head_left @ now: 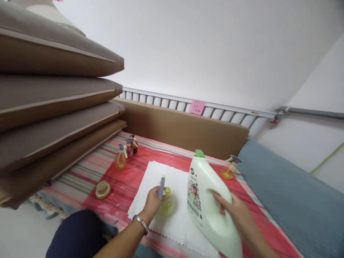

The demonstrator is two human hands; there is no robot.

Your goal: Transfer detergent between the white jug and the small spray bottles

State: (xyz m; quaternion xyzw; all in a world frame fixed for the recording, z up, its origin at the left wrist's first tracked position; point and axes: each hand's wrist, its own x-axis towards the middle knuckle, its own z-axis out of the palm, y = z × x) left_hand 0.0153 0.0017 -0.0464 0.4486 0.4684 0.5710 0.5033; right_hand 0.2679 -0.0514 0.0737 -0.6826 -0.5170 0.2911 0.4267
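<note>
My left hand [153, 201] is closed on a grey trigger sprayer head [161, 187]. Beside it, partly behind the fingers, a yellow-green spray bottle [167, 207] stands on a white scalloped cloth [150, 175]. One finger reaches the bottle's neck, which looks uncapped; how firmly it grips there I cannot tell. My right hand [232, 208] is wrapped round the handle of a large pale green detergent jug [200, 179]. The jug tilts slightly left, its green spout uncovered at the top. A round pale green cap [103, 189] lies to the left on a red plastic sheet [118, 182].
Amber spray bottles stand at the back left [120, 157], and another spray bottle [229, 168] at the right. Stacked brown cushions [61, 93] tower on the left. A brown padded board [174, 125] lines the back, and a blue-grey panel [268, 182] borders the right.
</note>
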